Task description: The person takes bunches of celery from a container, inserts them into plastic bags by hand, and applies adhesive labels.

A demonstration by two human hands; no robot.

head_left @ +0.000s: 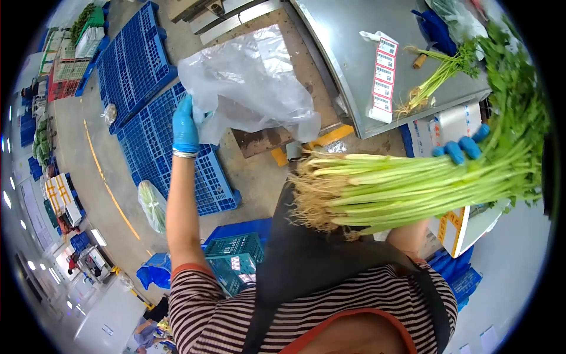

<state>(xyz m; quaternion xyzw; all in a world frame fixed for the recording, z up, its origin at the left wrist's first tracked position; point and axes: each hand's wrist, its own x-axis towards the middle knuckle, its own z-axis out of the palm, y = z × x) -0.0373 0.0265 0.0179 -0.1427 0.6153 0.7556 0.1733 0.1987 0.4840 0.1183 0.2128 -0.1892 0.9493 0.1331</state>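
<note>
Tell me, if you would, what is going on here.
Someone in a striped shirt has a translucent plastic bag in the left hand and a bunch of celery, roots attached, in the right hand. The celery is outside the bag. A smaller bunch and a strip of barcode labels lie on the metal table.

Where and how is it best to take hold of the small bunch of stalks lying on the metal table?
I would grip the small bunch across the middle, from above, closing on its two long sides. There the stalks run fairly close together, while the roots fray at one end and the leaves spread at the other.
</note>
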